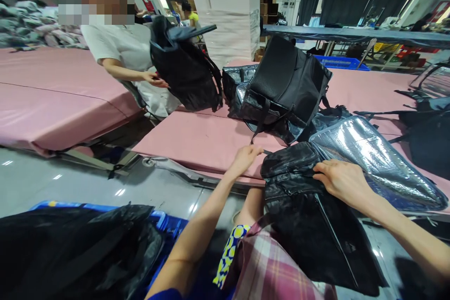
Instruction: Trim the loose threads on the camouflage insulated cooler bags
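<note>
A black bag (316,225) hangs over the table's edge onto my lap, with a long zip on its front. Its silver-lined flap (372,154) lies open on the table to the right. My left hand (246,158) is closed in a pinch on a thin black strap at the bag's left side. With fingers bent around the black fabric near the bag's top, my right hand (341,180) grips the bag; its fingertips are partly hidden.
Black backpacks (288,84) with silver lining are heaped on the pink table (197,136). Across it, a co-worker (123,56) holds another black bag (186,65). More black bags (429,136) lie at right. A blue crate (165,225) with black material stands at lower left.
</note>
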Motion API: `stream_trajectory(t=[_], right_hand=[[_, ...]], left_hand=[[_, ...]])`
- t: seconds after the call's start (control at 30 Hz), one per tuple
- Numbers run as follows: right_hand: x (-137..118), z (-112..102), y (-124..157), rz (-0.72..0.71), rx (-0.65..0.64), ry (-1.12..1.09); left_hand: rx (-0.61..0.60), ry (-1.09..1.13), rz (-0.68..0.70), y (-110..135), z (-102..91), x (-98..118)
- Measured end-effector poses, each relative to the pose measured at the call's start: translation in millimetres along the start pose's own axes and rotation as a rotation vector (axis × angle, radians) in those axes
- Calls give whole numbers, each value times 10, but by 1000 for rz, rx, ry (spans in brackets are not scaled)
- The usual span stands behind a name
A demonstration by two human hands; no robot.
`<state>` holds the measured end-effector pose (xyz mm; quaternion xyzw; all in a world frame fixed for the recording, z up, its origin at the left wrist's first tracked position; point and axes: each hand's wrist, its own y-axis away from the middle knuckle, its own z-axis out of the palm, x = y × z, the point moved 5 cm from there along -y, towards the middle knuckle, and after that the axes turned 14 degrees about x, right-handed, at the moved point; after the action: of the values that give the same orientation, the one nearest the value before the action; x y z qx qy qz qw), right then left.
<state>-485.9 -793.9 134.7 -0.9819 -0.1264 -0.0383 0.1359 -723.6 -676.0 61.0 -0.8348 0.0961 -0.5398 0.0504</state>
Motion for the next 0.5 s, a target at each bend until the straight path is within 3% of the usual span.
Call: stream_trajectory(t=[0.07, 0.17, 0.27, 0.4, 0.5], right_hand=[[-10, 13, -25, 15, -36, -184], [107, -10, 1, 153, -17, -549], [277, -26, 135, 292, 32, -682], [322, -14, 353, 295, 6, -629], [294, -34, 420, 250, 45, -591]], left_hand=[[-120, -144, 83, -57, 280, 8], [-294, -260, 109, -200, 718, 25], [-392, -253, 91, -373, 1023, 12], [-403, -238, 89, -469, 1171, -15], [-300, -219, 97, -367, 1040, 72]])
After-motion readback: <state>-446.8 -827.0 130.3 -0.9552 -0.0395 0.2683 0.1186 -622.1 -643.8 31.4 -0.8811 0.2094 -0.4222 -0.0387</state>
